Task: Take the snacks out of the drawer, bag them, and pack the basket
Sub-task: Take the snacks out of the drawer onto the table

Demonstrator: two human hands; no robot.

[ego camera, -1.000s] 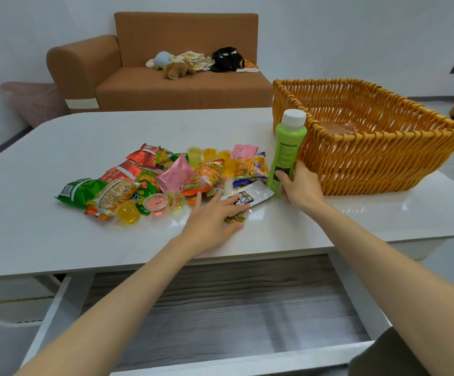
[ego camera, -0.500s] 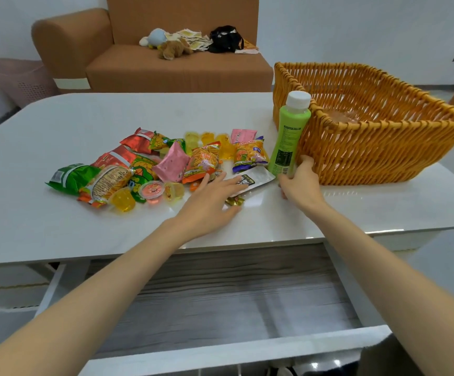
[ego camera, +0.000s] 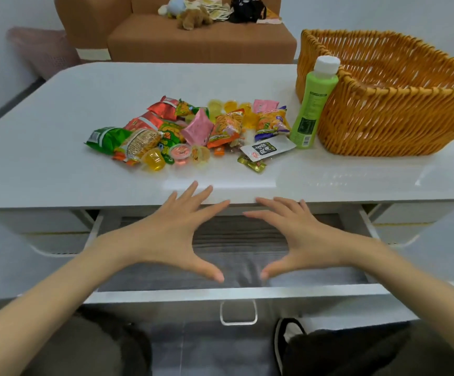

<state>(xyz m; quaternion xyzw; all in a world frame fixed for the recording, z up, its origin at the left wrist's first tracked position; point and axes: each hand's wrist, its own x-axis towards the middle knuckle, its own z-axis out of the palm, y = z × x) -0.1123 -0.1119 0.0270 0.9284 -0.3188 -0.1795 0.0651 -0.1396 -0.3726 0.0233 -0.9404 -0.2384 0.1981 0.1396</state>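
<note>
snacks (ego camera: 197, 128) lie piled mid worktop (ego camera: 57, 164) and the open drawer (ego camera: 236, 291) looks bare, so step one seems done. no bag in sight; bagging and packing are left. left hand (ego camera: 166, 237) and right hand (ego camera: 299, 234) are both released, fingers spread, holding nothing, over the drawer. count: one basket (ego camera: 383, 118), one bottle (ego camera: 312, 104) just beside it, roughly ten packets, about seven jelly cups; overlap hides some.

Brown sofa (ego camera: 201, 44) with plush toys (ego camera: 193, 19) and black bag (ego camera: 247, 9); pink bin (ego camera: 43, 47) beside it.
</note>
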